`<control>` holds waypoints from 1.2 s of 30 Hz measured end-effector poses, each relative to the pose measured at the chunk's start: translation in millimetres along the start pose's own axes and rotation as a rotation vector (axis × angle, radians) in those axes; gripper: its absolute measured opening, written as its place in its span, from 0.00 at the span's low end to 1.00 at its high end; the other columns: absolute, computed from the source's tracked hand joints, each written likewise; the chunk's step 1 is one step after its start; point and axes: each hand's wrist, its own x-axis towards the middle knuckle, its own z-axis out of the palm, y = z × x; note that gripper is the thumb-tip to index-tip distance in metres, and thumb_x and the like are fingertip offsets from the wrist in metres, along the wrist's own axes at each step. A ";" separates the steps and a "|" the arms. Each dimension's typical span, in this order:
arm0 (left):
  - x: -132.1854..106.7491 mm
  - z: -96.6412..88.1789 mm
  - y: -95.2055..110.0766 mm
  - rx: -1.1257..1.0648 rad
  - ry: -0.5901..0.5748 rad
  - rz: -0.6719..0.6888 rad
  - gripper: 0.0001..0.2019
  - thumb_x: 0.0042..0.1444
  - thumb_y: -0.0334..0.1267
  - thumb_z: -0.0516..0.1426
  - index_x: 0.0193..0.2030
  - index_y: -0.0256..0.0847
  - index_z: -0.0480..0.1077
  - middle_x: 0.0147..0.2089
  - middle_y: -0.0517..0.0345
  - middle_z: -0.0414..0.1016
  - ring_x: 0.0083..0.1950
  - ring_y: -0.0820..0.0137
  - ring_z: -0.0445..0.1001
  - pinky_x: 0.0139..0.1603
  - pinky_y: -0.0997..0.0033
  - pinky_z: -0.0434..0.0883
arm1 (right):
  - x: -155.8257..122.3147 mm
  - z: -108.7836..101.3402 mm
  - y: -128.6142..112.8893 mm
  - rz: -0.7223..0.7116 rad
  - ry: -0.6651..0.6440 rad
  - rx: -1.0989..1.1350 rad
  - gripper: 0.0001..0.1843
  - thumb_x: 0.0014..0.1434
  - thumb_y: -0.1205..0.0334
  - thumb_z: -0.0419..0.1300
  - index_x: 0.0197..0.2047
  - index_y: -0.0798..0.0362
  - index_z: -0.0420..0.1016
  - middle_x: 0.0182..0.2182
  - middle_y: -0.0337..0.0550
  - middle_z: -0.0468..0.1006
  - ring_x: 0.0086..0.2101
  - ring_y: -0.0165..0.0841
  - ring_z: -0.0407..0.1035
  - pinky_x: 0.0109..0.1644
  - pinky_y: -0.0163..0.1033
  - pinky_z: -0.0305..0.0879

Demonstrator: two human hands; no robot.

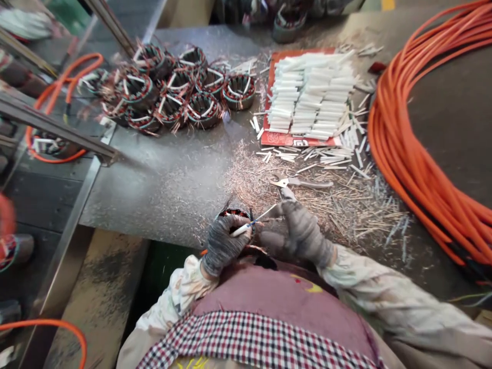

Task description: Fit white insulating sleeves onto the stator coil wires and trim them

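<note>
Both my hands wear grey knit gloves and work close to my chest at the table's near edge. My left hand [223, 242] is closed around a motor stator [235, 213] with copper windings and pinches a white sleeve tube [241, 230]. My right hand [299, 229] is closed in a pinch on a thin wire [265, 212] that runs into that tube. Just beyond my right hand, a pair of metal pliers [298, 182] lies on the table.
A cluster of several wound stators [172, 89] sits at the back of the metal table [169, 179]. White sleeve tubes [311, 95] are stacked on a red board, with cut scraps [346, 200] strewn around. A coil of orange cable [415, 148] fills the right side.
</note>
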 end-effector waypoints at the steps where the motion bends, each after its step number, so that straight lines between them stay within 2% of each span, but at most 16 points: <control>1: 0.2 -0.1 0.5 -0.008 -0.005 -0.007 0.05 0.55 0.34 0.63 0.37 0.41 0.81 0.33 0.57 0.85 0.33 0.67 0.82 0.36 0.71 0.76 | 4.2 1.4 -1.7 -0.012 -0.027 -0.025 0.15 0.53 0.49 0.71 0.26 0.49 0.75 0.24 0.39 0.72 0.32 0.35 0.68 0.35 0.36 0.72; 2: -0.2 -0.1 0.9 -0.007 -0.001 -0.004 0.05 0.55 0.34 0.63 0.37 0.41 0.81 0.33 0.57 0.85 0.33 0.67 0.82 0.36 0.71 0.76 | 6.7 5.5 -3.0 -0.007 -0.066 -0.025 0.14 0.48 0.52 0.74 0.27 0.50 0.76 0.24 0.38 0.74 0.33 0.34 0.68 0.37 0.35 0.72; 4: -2.4 0.5 0.9 0.023 0.047 0.027 0.05 0.55 0.35 0.62 0.35 0.41 0.81 0.33 0.56 0.85 0.33 0.67 0.81 0.36 0.70 0.76 | 3.9 18.8 -3.5 0.009 -0.140 -0.020 0.15 0.53 0.50 0.72 0.25 0.50 0.76 0.21 0.36 0.72 0.30 0.33 0.67 0.35 0.35 0.72; 7: -6.6 1.5 -0.4 0.071 0.087 0.094 0.05 0.55 0.35 0.62 0.34 0.42 0.82 0.32 0.55 0.84 0.34 0.66 0.81 0.38 0.68 0.76 | -14.8 32.2 1.3 0.056 -0.191 0.020 0.29 0.71 0.45 0.49 0.21 0.47 0.70 0.14 0.35 0.63 0.20 0.32 0.60 0.25 0.38 0.68; 9: -7.4 1.4 -1.6 0.040 0.064 0.105 0.05 0.55 0.35 0.63 0.34 0.42 0.82 0.32 0.55 0.85 0.34 0.66 0.81 0.38 0.69 0.76 | -24.2 26.1 5.8 0.058 -0.165 0.010 0.31 0.73 0.44 0.43 0.23 0.46 0.70 0.13 0.36 0.62 0.18 0.34 0.59 0.25 0.41 0.68; 11: -6.1 0.8 -2.3 -0.014 0.040 0.081 0.04 0.55 0.35 0.63 0.34 0.41 0.82 0.32 0.56 0.85 0.34 0.67 0.82 0.37 0.70 0.76 | -22.7 11.6 8.5 0.035 -0.112 -0.024 0.25 0.70 0.42 0.51 0.29 0.47 0.75 0.19 0.40 0.70 0.24 0.38 0.67 0.33 0.45 0.72; 13: -4.2 0.4 -2.4 -0.045 0.025 0.044 0.04 0.55 0.35 0.63 0.34 0.41 0.81 0.33 0.55 0.85 0.34 0.67 0.82 0.37 0.70 0.77 | -12.4 -0.4 8.1 -0.007 -0.093 -0.076 0.17 0.59 0.42 0.66 0.33 0.47 0.78 0.27 0.44 0.77 0.35 0.42 0.73 0.42 0.48 0.72; 16: -4.1 1.0 -1.8 -0.034 0.037 0.029 0.03 0.55 0.34 0.63 0.33 0.41 0.80 0.32 0.56 0.85 0.33 0.67 0.82 0.36 0.70 0.76 | -1.0 4.5 2.7 0.035 -0.181 -0.019 0.18 0.49 0.46 0.75 0.31 0.48 0.76 0.28 0.44 0.76 0.37 0.43 0.71 0.43 0.46 0.70; 18: -6.2 1.8 -2.2 -0.013 0.054 0.043 0.03 0.55 0.34 0.63 0.33 0.41 0.81 0.32 0.56 0.84 0.33 0.67 0.81 0.36 0.70 0.76 | -6.5 20.6 0.5 0.123 -0.273 0.082 0.23 0.61 0.40 0.64 0.25 0.48 0.68 0.22 0.40 0.70 0.29 0.38 0.68 0.35 0.43 0.68; 21: -8.8 1.9 -5.0 -0.017 0.030 0.040 0.04 0.55 0.35 0.64 0.34 0.42 0.82 0.33 0.56 0.85 0.33 0.67 0.82 0.37 0.70 0.76 | -27.7 37.7 5.7 0.217 -0.326 0.231 0.31 0.72 0.38 0.41 0.22 0.45 0.50 0.14 0.33 0.51 0.17 0.32 0.55 0.24 0.41 0.63; 22: -8.9 1.5 -6.1 -0.027 0.021 0.030 0.04 0.56 0.35 0.64 0.35 0.42 0.82 0.33 0.56 0.85 0.34 0.67 0.82 0.37 0.70 0.76 | -33.3 37.3 9.1 0.205 -0.270 0.239 0.31 0.73 0.38 0.38 0.22 0.45 0.48 0.14 0.33 0.48 0.16 0.32 0.52 0.23 0.41 0.63; 24: -8.2 0.8 -7.2 -0.043 0.013 0.006 0.04 0.56 0.36 0.64 0.34 0.42 0.81 0.34 0.55 0.85 0.35 0.66 0.82 0.37 0.70 0.77 | -36.5 28.2 16.1 0.111 -0.055 0.162 0.30 0.71 0.37 0.41 0.22 0.45 0.55 0.16 0.36 0.57 0.20 0.35 0.59 0.27 0.44 0.67; 27: -9.4 2.4 -4.5 -0.034 0.029 -0.025 0.05 0.56 0.38 0.64 0.32 0.41 0.80 0.32 0.56 0.84 0.34 0.67 0.81 0.37 0.70 0.76 | -23.8 9.3 22.1 -0.077 0.143 -0.084 0.22 0.59 0.36 0.64 0.30 0.46 0.74 0.30 0.45 0.76 0.38 0.45 0.71 0.47 0.52 0.70; 30: -20.6 10.1 -4.5 0.026 0.147 -0.009 0.05 0.60 0.39 0.63 0.38 0.42 0.81 0.36 0.56 0.85 0.38 0.66 0.82 0.42 0.68 0.77 | -13.9 4.5 19.2 -0.157 -0.053 -0.290 0.17 0.50 0.45 0.74 0.30 0.48 0.77 0.28 0.45 0.76 0.37 0.43 0.68 0.49 0.50 0.65; 34: -39.4 20.0 -31.2 0.184 0.395 0.127 0.10 0.64 0.44 0.60 0.46 0.44 0.81 0.40 0.53 0.85 0.42 0.63 0.83 0.49 0.62 0.77 | -32.8 14.3 7.4 -0.108 -0.297 -0.212 0.22 0.66 0.45 0.60 0.25 0.49 0.72 0.22 0.38 0.67 0.25 0.33 0.59 0.33 0.40 0.59; 36: -41.9 17.4 -50.2 0.219 0.420 0.134 0.13 0.65 0.46 0.58 0.48 0.43 0.80 0.42 0.50 0.84 0.44 0.60 0.82 0.52 0.60 0.76 | -43.3 17.3 0.5 0.005 -0.342 -0.042 0.25 0.69 0.44 0.57 0.25 0.50 0.71 0.23 0.39 0.68 0.25 0.32 0.60 0.30 0.39 0.58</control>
